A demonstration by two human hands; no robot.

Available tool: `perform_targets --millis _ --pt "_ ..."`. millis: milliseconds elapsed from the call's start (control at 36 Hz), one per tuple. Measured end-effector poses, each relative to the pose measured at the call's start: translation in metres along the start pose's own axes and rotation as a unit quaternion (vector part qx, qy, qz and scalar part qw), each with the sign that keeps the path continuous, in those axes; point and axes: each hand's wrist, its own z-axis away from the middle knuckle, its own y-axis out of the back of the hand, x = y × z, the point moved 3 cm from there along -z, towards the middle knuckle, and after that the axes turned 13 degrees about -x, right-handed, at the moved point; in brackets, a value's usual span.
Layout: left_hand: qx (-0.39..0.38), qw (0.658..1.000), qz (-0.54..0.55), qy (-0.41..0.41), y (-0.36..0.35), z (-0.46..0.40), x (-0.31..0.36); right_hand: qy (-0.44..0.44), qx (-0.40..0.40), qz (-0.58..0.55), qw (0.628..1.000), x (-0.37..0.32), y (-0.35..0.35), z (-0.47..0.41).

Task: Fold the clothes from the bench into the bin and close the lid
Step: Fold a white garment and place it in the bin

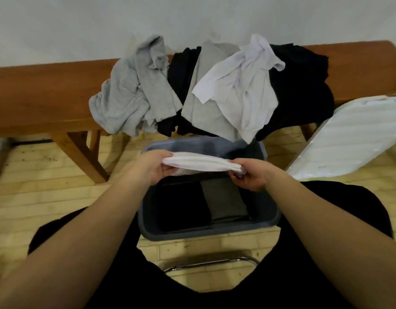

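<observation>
Fingers (168, 155) of both hands pinch the ends of a folded white cloth (201, 162), its long axis running left to right. It hangs directly above the open bin (268, 219), so the drop is straight down.

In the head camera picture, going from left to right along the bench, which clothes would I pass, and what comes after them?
Light grey garment → darker grey garment → white shirt → black garment → white lid leaning by the bench.
</observation>
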Motion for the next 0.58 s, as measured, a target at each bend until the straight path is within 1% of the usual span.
perform_targets --millis 56,111,250,306,361,417,472,528,583 --pt "0.037 0.998 -0.009 0.043 0.016 -0.018 -0.019 -0.035 0.029 0.02 0.999 0.013 0.007 -0.022" --pt "0.057 0.994 -0.022 0.085 0.03 -0.033 -0.04 -0.068 0.057 0.044 0.995 0.028 0.015 -0.043" --pt "0.076 0.986 -0.018 0.148 0.053 -0.068 -0.087 -0.141 0.093 0.108 0.98 0.063 0.028 -0.091" --pt "0.084 0.978 -0.015 0.191 0.061 -0.079 -0.102 -0.154 0.105 0.127 0.974 0.072 0.031 -0.104" --pt "0.092 0.974 -0.009 0.208 0.067 -0.088 -0.111 -0.147 0.124 0.156 0.969 0.078 0.037 -0.119" --pt "0.103 0.976 -0.003 0.191 0.071 -0.097 -0.112 -0.118 0.142 0.2 0.962 0.081 0.04 -0.134" --pt "0.126 0.981 -0.014 0.15 0.073 -0.103 -0.109 -0.075 0.144 0.219 0.962 0.081 0.04 -0.147" --pt "0.141 0.983 -0.072 0.098 0.081 -0.11 -0.111 -0.033 0.133 0.221 0.966 0.081 0.04 -0.159" --pt "0.143 0.975 -0.16 0.055 0.087 -0.115 -0.116 -0.007 0.124 0.223 0.967 0.082 0.039 -0.169"
